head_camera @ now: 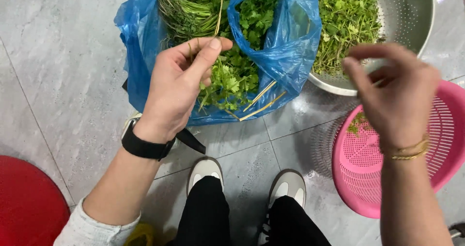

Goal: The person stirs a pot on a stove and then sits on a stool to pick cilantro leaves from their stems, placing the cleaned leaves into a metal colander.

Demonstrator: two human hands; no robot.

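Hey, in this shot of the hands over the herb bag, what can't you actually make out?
- Right hand: motion blur in the head view; whether its fingers pinch anything is unclear.
- Left hand: its palm and curled fingers face away, hiding the grip on the herbs.
- Metal colander: cut off by the top edge.
- Blue plastic bag: its bottom is hidden by herbs.

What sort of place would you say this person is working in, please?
Probably a home kitchen floor: grey stone-look floor tiles, a blue plastic bag of leafy green herbs, and a perforated round metal colander.
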